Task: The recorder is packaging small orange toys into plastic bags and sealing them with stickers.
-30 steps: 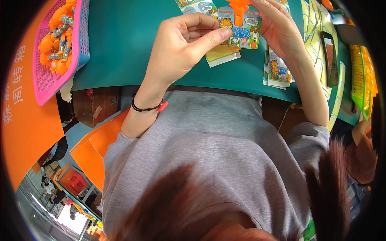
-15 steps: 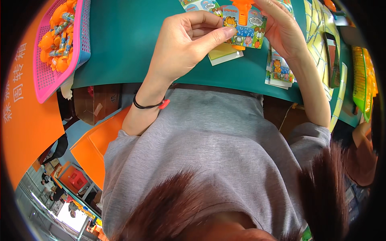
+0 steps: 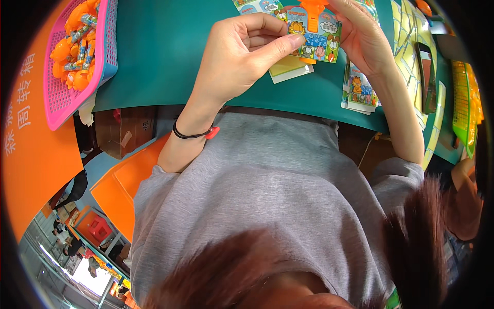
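A colourful printed cartoon card (image 3: 323, 45) is held up over the green table, with an orange plastic toy (image 3: 312, 21) set against its upper middle. A small orange end of the toy shows below the card's lower edge. My left hand (image 3: 239, 59) pinches the card's left edge, thumb on the front and fingers curled behind. At the top right, my right hand (image 3: 366, 44) has its fingers around the toy's top and the card's upper right side; the fingertips are partly cut off by the picture's edge. Under the card lies a yellow-and-white card (image 3: 288, 72).
A pink basket (image 3: 110, 38) of orange toys with filled clear tubes stands at left. Printed cards (image 3: 360, 91) lie near the right forearm, others (image 3: 260, 6) farther back. Further right are yellow patterned sheets (image 3: 404, 46), a dark phone-like object (image 3: 426, 77), a green basket (image 3: 459, 110) and another person's arm (image 3: 463, 175).
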Action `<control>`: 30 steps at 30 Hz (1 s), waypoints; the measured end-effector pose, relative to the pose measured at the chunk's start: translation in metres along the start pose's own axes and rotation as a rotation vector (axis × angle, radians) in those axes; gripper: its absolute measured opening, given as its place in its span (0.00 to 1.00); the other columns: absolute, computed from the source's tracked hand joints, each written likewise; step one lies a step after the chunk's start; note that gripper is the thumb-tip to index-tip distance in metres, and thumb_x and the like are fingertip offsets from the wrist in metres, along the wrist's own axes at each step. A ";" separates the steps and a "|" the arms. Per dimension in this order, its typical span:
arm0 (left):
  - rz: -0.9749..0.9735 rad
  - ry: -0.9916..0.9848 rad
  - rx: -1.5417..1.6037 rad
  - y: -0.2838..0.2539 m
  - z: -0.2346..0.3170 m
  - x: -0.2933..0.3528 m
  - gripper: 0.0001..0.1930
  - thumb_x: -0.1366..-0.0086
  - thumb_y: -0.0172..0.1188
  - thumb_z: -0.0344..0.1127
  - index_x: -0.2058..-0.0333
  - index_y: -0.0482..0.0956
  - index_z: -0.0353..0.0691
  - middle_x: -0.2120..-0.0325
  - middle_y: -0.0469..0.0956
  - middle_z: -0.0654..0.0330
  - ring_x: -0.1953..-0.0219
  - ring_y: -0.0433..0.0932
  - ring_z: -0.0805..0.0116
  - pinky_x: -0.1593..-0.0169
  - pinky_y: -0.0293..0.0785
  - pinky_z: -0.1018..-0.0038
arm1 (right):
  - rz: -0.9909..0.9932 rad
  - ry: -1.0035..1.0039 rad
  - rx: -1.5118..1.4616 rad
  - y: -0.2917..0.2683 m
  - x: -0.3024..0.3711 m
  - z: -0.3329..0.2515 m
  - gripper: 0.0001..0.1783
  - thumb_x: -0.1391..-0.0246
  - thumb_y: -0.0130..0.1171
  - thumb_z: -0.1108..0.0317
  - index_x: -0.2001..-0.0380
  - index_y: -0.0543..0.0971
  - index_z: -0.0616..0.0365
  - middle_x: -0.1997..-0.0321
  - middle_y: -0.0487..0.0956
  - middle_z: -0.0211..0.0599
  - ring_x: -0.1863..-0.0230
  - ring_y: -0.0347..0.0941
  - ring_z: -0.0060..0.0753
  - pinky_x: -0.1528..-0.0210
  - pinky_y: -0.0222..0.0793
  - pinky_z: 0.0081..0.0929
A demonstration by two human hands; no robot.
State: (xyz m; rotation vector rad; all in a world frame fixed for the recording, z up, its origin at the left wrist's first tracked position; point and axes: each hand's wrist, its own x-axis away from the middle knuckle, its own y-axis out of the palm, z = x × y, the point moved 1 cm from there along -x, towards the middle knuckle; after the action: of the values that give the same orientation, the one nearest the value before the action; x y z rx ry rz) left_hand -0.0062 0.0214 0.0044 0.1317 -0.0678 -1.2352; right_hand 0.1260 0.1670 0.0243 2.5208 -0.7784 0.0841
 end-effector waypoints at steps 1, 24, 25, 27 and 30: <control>0.001 -0.001 0.000 0.000 0.000 0.000 0.11 0.41 0.68 0.30 0.65 0.81 0.27 0.70 0.83 0.55 0.66 0.83 0.72 0.61 0.79 0.80 | 0.011 0.019 0.021 0.001 0.001 -0.001 0.24 0.39 0.59 0.56 0.46 0.75 0.62 0.50 0.79 0.37 0.51 0.76 0.25 0.51 0.76 0.25; 0.090 -0.015 0.088 0.012 -0.009 0.013 0.12 0.43 0.67 0.22 0.65 0.73 0.22 0.67 0.82 0.45 0.61 0.84 0.61 0.58 0.86 0.70 | 0.028 -0.050 0.094 0.008 0.007 0.005 0.23 0.38 0.58 0.60 0.45 0.74 0.62 0.50 0.79 0.36 0.50 0.74 0.24 0.47 0.67 0.21; 0.095 -0.014 0.087 0.012 -0.010 0.014 0.12 0.43 0.67 0.22 0.65 0.73 0.22 0.67 0.82 0.45 0.61 0.84 0.61 0.58 0.86 0.70 | 0.025 -0.039 0.104 0.009 0.007 0.005 0.22 0.38 0.58 0.60 0.45 0.74 0.62 0.50 0.79 0.36 0.50 0.74 0.24 0.47 0.67 0.21; 0.100 -0.024 0.050 0.011 -0.011 0.015 0.12 0.43 0.67 0.22 0.65 0.74 0.22 0.67 0.82 0.45 0.62 0.84 0.62 0.58 0.86 0.70 | 0.025 -0.007 0.068 0.013 0.008 0.004 0.22 0.38 0.58 0.60 0.45 0.74 0.62 0.50 0.79 0.36 0.49 0.74 0.24 0.47 0.67 0.21; 0.103 -0.003 0.082 0.011 -0.011 0.014 0.12 0.43 0.68 0.22 0.65 0.74 0.23 0.66 0.82 0.46 0.63 0.84 0.63 0.59 0.86 0.71 | 0.049 -0.011 0.062 0.010 0.007 0.007 0.22 0.38 0.58 0.60 0.45 0.74 0.62 0.50 0.79 0.37 0.49 0.73 0.24 0.46 0.67 0.21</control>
State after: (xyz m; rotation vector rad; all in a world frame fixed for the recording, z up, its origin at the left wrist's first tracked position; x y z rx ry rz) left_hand 0.0104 0.0121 -0.0048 0.1954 -0.1261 -1.1304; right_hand 0.1260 0.1526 0.0238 2.5625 -0.8552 0.1124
